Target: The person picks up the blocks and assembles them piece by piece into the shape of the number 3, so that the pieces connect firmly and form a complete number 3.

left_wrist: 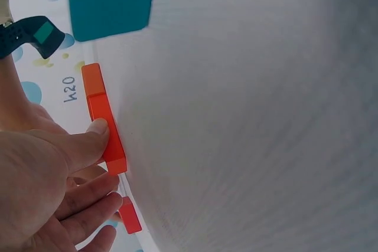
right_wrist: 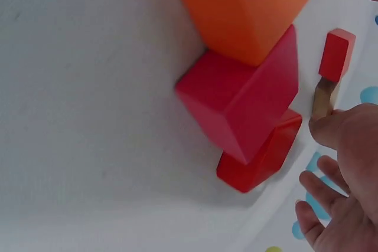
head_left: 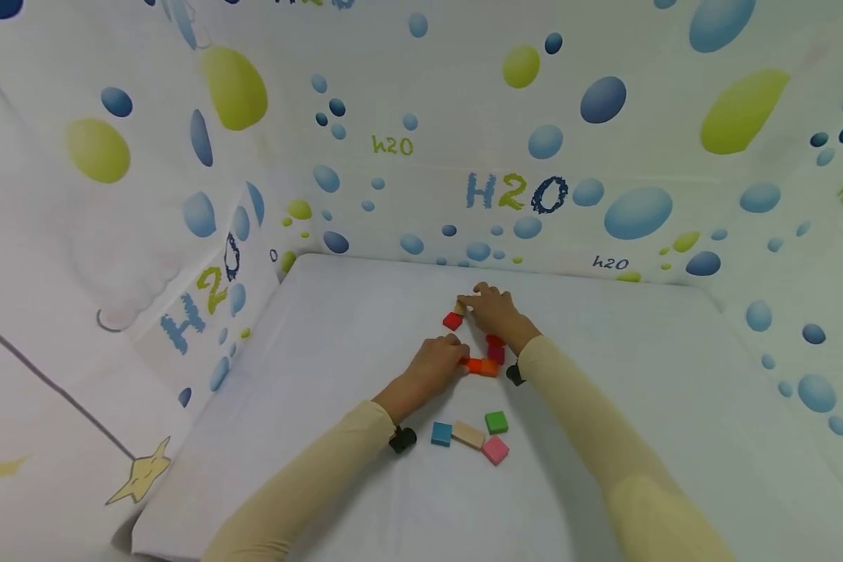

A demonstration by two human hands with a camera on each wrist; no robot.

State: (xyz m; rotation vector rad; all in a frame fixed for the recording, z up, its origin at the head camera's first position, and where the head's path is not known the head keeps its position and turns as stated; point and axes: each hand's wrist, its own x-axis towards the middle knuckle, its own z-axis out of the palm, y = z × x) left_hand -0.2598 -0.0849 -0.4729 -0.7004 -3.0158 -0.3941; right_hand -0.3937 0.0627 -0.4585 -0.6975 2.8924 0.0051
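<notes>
My left hand (head_left: 432, 363) holds an orange-red block (left_wrist: 101, 110), its thumb across the near face and the other fingers loosely extended. An orange block (head_left: 489, 368) sits end to end with that one. Behind it come a crimson block (right_wrist: 260, 104) and a red block (right_wrist: 260, 160), close together in a bent row. Farther back, my right hand (head_left: 495, 308) pinches a plain wooden block (right_wrist: 323, 95) by one end; its index finger is mostly hidden in the right wrist view. Another red block (head_left: 453, 321) meets the wooden block's other end.
Closer to the person lie a blue block (head_left: 441, 434), a second plain wooden block (head_left: 468, 435), a green block (head_left: 496, 422) and a pink block (head_left: 495, 449). A white cloth (head_left: 337, 328) covers the table. Patterned curtains (head_left: 421, 101) stand behind and at the sides.
</notes>
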